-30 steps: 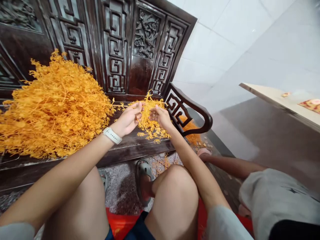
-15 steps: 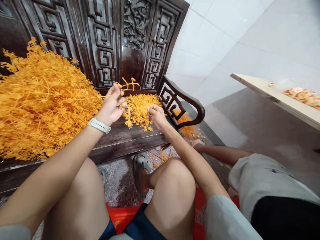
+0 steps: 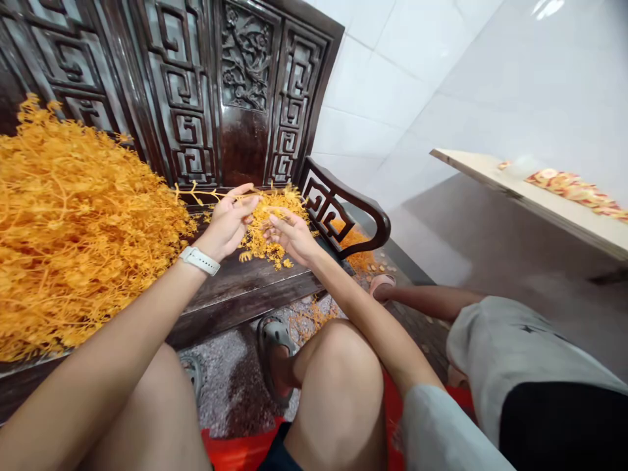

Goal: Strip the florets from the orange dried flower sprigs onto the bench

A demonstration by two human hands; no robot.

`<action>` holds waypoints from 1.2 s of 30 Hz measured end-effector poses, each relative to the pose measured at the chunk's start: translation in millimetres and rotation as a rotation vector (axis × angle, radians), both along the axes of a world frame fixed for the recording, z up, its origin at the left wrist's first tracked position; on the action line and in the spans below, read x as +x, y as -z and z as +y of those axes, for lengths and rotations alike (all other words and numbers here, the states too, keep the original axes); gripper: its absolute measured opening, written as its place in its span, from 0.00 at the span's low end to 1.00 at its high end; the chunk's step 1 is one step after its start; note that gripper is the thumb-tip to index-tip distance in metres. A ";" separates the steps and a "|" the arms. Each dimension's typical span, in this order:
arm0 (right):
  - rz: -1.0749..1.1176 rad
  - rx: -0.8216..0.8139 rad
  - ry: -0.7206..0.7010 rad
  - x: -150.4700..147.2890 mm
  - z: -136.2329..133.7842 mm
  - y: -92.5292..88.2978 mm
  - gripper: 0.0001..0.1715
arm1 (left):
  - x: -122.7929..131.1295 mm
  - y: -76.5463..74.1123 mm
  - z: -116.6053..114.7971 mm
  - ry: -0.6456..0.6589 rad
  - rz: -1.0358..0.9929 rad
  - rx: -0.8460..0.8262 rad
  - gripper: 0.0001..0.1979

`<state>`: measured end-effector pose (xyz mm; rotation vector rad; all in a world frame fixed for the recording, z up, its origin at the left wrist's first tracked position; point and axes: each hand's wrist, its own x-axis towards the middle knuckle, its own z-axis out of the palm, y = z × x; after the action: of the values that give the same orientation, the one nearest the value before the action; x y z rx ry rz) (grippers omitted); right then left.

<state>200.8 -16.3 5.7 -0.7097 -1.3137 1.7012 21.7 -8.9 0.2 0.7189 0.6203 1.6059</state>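
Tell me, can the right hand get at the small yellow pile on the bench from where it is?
Probably yes: the right hand appears right at the small yellow pile, with nothing visibly blocking it. The left hand, holding a yellow stem, is close by but seems to leave room.

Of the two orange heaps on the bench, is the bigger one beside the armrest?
No, the smaller heap lies beside the armrest; the bigger heap sits farther left.

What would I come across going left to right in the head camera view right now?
Large heap of orange branching stems, left hand, right hand, curved dark wooden armrest, pale wooden board.
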 end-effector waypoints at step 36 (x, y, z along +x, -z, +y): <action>-0.097 0.099 0.362 8.2 17.7 -3.9 0.21 | 11.0 16.8 -13.6 -0.103 0.441 0.011 0.08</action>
<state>209.1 1.3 9.6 -0.9196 -1.2391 1.3173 32.7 -22.5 -16.6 1.0768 0.9793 1.5535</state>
